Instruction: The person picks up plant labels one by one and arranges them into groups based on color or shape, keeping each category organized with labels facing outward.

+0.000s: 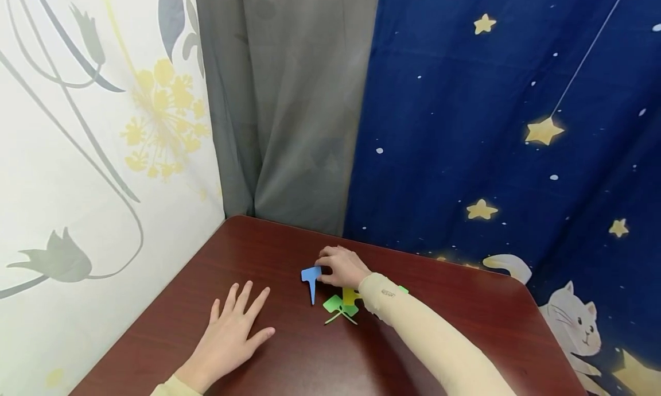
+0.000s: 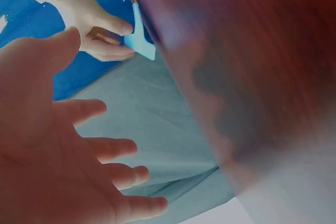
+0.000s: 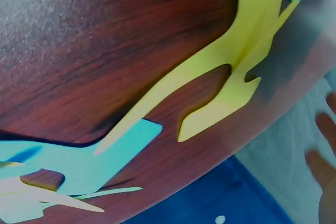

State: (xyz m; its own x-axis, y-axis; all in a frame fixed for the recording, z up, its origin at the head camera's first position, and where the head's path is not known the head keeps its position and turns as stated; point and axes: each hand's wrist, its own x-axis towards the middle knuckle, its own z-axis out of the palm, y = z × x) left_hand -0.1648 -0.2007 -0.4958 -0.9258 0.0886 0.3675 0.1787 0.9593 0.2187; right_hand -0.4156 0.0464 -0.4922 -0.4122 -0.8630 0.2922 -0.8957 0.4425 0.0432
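A blue T-shaped plant label [image 1: 310, 274] lies near the middle of the table, its pointed stem toward the person. My right hand [image 1: 343, 267] pinches its head at the right edge between thumb and fingers, as the left wrist view also shows at the label [image 2: 139, 38]. Under the right wrist are two crossed green plant labels [image 1: 333, 304] and a yellow plant label [image 1: 349, 297]. The right wrist view shows yellow labels [image 3: 257, 22] overlapping, with another blue label [image 3: 123, 153] beside them. My left hand [image 1: 227, 338] is spread palm down at the left, holding nothing.
The dark red-brown table [image 1: 268, 252] has rounded far corners. A grey curtain [image 1: 299, 109] and a blue star-patterned curtain [image 1: 439, 126] hang behind it. A white flowered curtain [image 1: 103, 183] hangs along the left side. Another green label [image 1: 403, 290] shows past the right sleeve.
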